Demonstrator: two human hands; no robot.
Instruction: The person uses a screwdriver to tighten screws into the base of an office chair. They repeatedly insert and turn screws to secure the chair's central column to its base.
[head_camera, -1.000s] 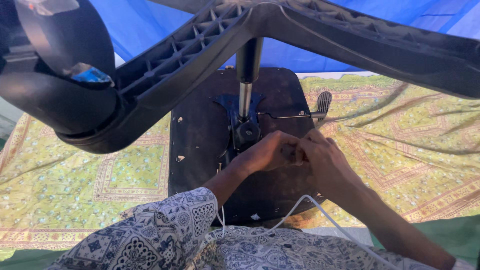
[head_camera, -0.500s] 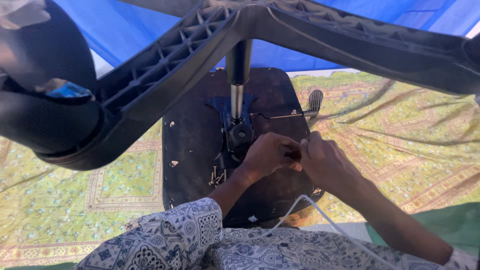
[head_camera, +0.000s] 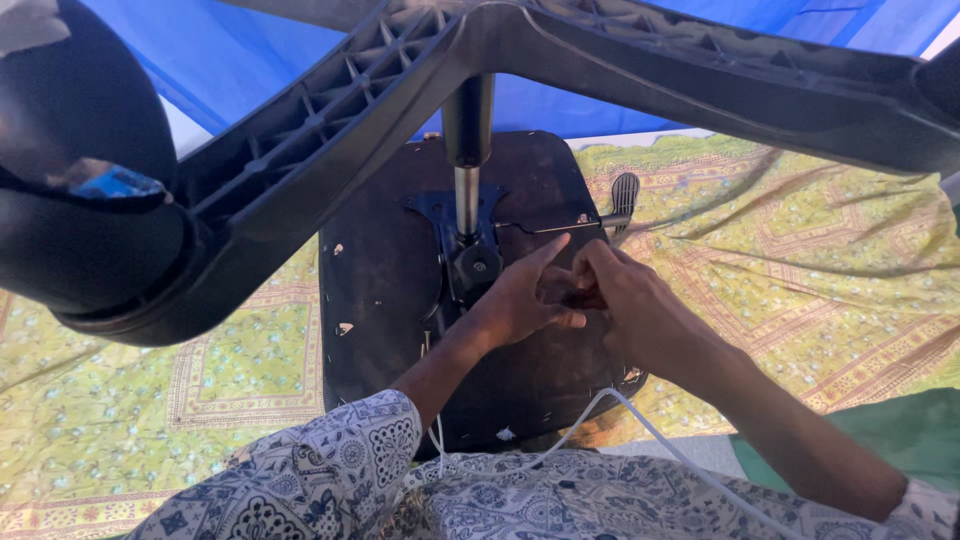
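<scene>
Flipped office chair, underside up for easy reach

Left hand (head_camera: 520, 295) and right hand (head_camera: 625, 300) pinched together on small dark part (head_camera: 585, 298); beside tilt mechanism (head_camera: 470, 262) of seat underside (head_camera: 385, 280).

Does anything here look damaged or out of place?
Yes. The office chair lies upside down on the patterned cloth, its star base in the air. The dark seat underside is chipped, with pale spots. Both hands, left hand and right hand, meet beside the mechanism.
</scene>
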